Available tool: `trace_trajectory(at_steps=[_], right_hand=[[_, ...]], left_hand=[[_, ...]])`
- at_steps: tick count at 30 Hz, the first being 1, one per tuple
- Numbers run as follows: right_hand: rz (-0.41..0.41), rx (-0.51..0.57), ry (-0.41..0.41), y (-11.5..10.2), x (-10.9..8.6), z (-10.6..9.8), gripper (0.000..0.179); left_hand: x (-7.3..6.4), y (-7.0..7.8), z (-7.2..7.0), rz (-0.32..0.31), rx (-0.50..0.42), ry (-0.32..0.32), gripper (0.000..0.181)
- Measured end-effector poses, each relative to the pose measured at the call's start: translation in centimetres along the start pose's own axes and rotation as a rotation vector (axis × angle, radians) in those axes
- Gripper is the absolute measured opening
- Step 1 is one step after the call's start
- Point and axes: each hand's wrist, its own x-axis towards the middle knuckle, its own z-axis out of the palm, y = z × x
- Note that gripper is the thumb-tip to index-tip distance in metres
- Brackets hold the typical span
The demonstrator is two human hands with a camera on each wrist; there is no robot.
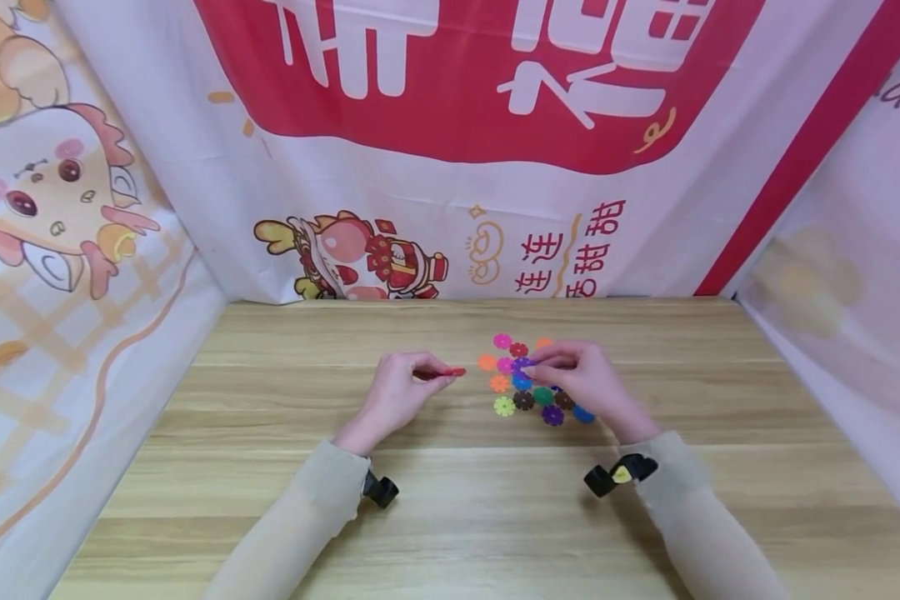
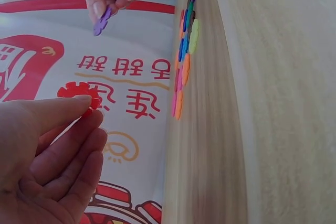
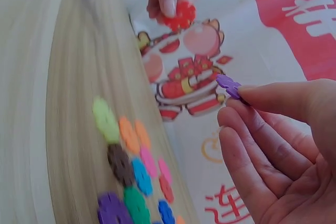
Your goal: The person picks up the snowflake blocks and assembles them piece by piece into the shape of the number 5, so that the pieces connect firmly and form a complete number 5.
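My left hand [image 1: 401, 392] pinches a red notched plastic disc [image 2: 79, 94] between thumb and forefinger, its slotted edge facing outward. Opposite it, my right hand [image 1: 592, 383] holds a purple notched disc [image 3: 228, 84] by its edge with thumb and fingertips. Both discs are raised above the table, with a gap between them. Beneath and beside the right hand lies a loose group of similar discs, among them a yellow-green disc [image 1: 504, 407], a brown disc [image 3: 121, 164], a green disc [image 1: 543, 396] and an orange disc [image 1: 487, 362]. The right hand hides part of this group in the head view.
The wood-grain table [image 1: 450, 508] runs back to a printed white and red curtain [image 1: 390, 175], with more printed cloth on both sides. Each wrist carries a small black camera, such as the left wrist camera [image 1: 381, 490], below its beige sleeve.
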Motion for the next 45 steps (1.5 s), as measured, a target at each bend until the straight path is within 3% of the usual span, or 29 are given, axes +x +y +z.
trace_trajectory(at_steps=[14,24,33,41,45], right_hand=[[-0.01,0.149,-0.054,-2.2,0.7,3.4,0.025],[0.02,0.138,-0.052,-2.5,0.8,3.8,0.021],[-0.015,0.174,-0.114,-1.8,0.9,4.3,0.026],[-0.069,0.03,-0.094,-1.6,0.7,4.5,0.042],[-0.088,0.008,-0.076,-1.7,0.6,4.5,0.041]], left_hand=[[-0.2,0.8,0.1,0.042,-0.021,-0.002,0.007],[-0.4,1.4,0.3,0.058,-0.038,-0.018,0.009],[-0.4,1.5,0.5,0.082,-0.06,-0.026,0.011],[-0.5,1.4,0.5,0.07,-0.06,-0.016,0.006],[-0.5,1.5,0.5,0.067,-0.071,-0.025,0.005]])
